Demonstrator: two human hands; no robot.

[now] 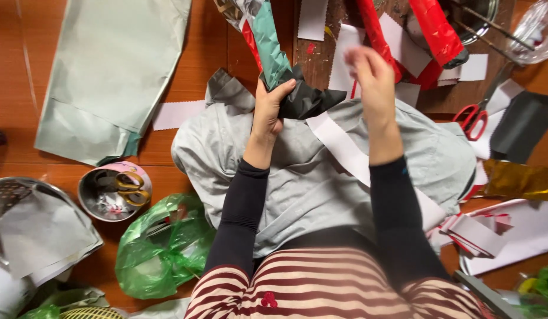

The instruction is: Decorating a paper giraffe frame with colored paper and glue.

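My left hand [268, 109] grips a rolled tube of teal, red and black paper [272, 50] at its lower end, where a crumpled black sheet [312, 99] flares out. My right hand [373, 74] is raised beside it, fingers pinched on a long white paper strip [345, 147] that runs down across a grey crumpled sheet [297, 171] on my lap. Both forearms wear dark sleeves.
Red-handled scissors [473, 118] lie at the right by black paper [522, 124] and gold foil [516, 180]. Red paper rolls [436, 29] rest at the top. A pale green sheet [114, 71], a metal bowl with yellow scissors [115, 190] and a green plastic bag [161, 245] lie left.
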